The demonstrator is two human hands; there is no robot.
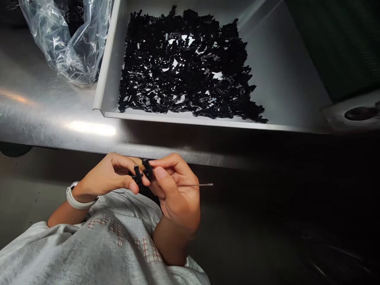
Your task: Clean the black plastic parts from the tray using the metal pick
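Both hands meet just below the front edge of the steel bench. My left hand [111,174], with a white wristband, pinches a small black plastic part [137,175] between thumb and fingers. My right hand [175,190] is closed on another small black plastic part [147,169] and on a thin metal pin [197,185] that sticks out to the right. The two parts touch between the fingertips. A shallow metal tray [276,79] ahead holds a heap of several similar black parts [187,67].
A clear plastic bag [69,39] with more black parts lies at the back left on the steel bench [47,111]. A dark round hole [360,113] sits at the right edge. Below the bench front it is dark. My grey shirt [103,245] fills the bottom left.
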